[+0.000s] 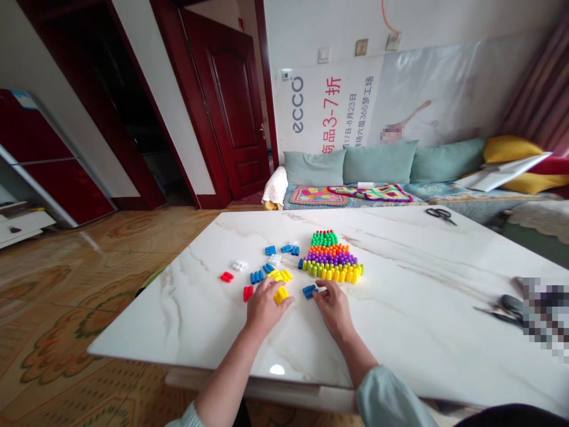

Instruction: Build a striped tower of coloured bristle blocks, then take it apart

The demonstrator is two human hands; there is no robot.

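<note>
My left hand [265,306] is closed on a yellow plastic building block [281,295] with rounded, bullet-like pegs, gripped between thumb and fingers just over the table. My right hand [332,303] pinches the right end of a blue building block [310,291], its fingertips partly covering it. Beyond my hands stands a tapering array of blocks in rows: red [324,232], green [324,239], orange [329,249], purple [331,259] and yellow [342,276]. Loose blue blocks [256,277], white blocks [239,265], red blocks [227,277] and a yellow block [280,275] lie left of it.
The marble-patterned white table [400,332] carries black scissors [440,215] at its far right. Another dark-handled tool [507,309] lies nearer on the right, beside a blurred-out patch. Behind the table are a sofa with cushions [377,164] and a dark red door [229,101].
</note>
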